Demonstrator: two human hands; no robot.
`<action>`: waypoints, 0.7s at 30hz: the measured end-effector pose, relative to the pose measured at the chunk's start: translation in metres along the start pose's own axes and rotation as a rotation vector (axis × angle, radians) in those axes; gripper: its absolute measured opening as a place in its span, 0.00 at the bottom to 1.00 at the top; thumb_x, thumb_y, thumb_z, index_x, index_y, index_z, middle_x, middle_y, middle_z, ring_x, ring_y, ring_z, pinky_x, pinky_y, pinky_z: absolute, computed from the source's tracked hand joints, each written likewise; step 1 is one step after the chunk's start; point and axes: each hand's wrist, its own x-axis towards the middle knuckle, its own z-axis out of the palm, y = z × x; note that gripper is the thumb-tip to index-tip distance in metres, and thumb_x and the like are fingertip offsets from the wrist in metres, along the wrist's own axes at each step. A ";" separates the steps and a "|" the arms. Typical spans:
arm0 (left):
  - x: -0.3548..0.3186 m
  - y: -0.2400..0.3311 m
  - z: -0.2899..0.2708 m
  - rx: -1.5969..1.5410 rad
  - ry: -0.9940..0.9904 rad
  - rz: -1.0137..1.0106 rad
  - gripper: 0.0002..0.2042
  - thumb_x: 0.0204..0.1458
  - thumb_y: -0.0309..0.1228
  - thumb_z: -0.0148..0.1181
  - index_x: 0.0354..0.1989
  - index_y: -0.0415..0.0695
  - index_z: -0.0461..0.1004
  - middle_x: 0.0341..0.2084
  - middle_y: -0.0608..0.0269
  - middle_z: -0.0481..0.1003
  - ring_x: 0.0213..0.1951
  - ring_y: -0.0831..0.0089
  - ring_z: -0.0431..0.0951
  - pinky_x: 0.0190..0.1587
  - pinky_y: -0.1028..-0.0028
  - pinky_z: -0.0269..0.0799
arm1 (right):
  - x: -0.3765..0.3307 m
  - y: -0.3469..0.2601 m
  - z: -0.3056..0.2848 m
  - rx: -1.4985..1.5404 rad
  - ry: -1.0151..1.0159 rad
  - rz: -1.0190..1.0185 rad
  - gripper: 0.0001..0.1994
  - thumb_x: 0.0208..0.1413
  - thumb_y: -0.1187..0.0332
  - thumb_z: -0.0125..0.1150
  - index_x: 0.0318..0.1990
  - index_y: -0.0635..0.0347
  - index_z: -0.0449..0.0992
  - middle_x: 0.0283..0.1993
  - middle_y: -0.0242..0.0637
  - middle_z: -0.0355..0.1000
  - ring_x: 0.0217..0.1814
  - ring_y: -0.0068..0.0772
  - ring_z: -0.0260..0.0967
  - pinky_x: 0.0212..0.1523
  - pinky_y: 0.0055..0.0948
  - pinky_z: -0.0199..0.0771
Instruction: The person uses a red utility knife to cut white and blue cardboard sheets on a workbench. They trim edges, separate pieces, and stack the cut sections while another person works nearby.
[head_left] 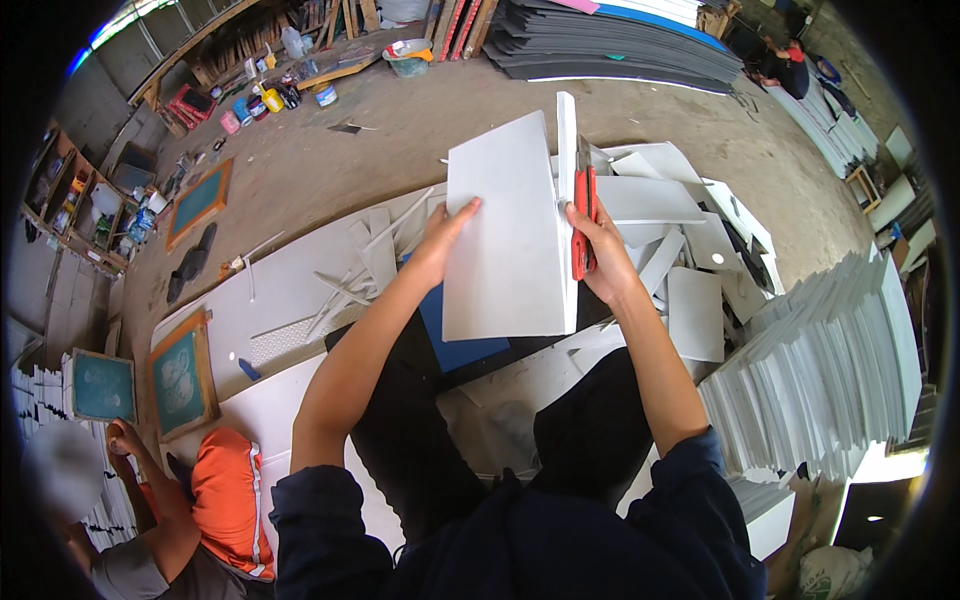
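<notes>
Left hand [441, 243] clamps white board [505, 235], right hand [608, 257] red cutter [586, 220]; a strip [567, 140] seems severed, board not yet laid down.

A white rectangular board [505, 240] hides fingers of the left hand [440, 243] and part of a flat blue panel [472, 354]. A grey-shirted co-worker [178, 528], head [65, 472] blurred, is cut off by the lower edge.

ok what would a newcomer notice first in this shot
The white panel held up mid-picture by the left hand, with the red tool gripped in the right hand beside it, draws the eye first. Next come the tall leaning stack of white sheets at the right and the bright orange clothing of a person at lower left.
</notes>
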 end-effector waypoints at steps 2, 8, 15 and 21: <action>-0.004 0.009 0.003 -0.083 0.038 0.044 0.39 0.41 0.50 0.61 0.55 0.36 0.53 0.49 0.47 0.63 0.50 0.60 0.66 0.50 0.61 0.65 | 0.007 0.009 -0.019 -0.044 0.139 0.009 0.20 0.55 0.62 0.51 0.54 0.55 0.60 0.42 0.33 0.65 0.45 0.27 0.64 0.45 0.28 0.65; 0.008 0.002 -0.021 0.104 0.470 0.426 0.26 0.51 0.38 0.53 0.56 0.41 0.53 0.47 0.45 0.65 0.46 0.59 0.70 0.50 0.67 0.64 | 0.007 0.002 -0.032 -0.126 0.244 0.087 0.17 0.58 0.64 0.45 0.53 0.54 0.54 0.39 0.39 0.64 0.35 0.33 0.66 0.38 0.38 0.75; -0.007 0.017 -0.008 0.706 0.264 0.517 0.13 0.55 0.34 0.45 0.46 0.42 0.67 0.40 0.54 0.70 0.44 0.65 0.69 0.48 0.71 0.62 | -0.009 0.000 -0.002 -0.242 -0.289 0.152 0.32 0.53 0.79 0.46 0.63 0.56 0.38 0.57 0.49 0.57 0.44 0.41 0.69 0.43 0.39 0.74; -0.019 0.034 0.021 0.225 0.256 0.504 0.21 0.55 0.45 0.42 0.37 0.38 0.72 0.34 0.52 0.71 0.39 0.62 0.70 0.46 0.68 0.61 | -0.004 0.012 0.015 -0.358 -0.364 0.028 0.20 0.57 0.74 0.43 0.58 0.65 0.54 0.43 0.42 0.70 0.36 0.32 0.71 0.34 0.25 0.71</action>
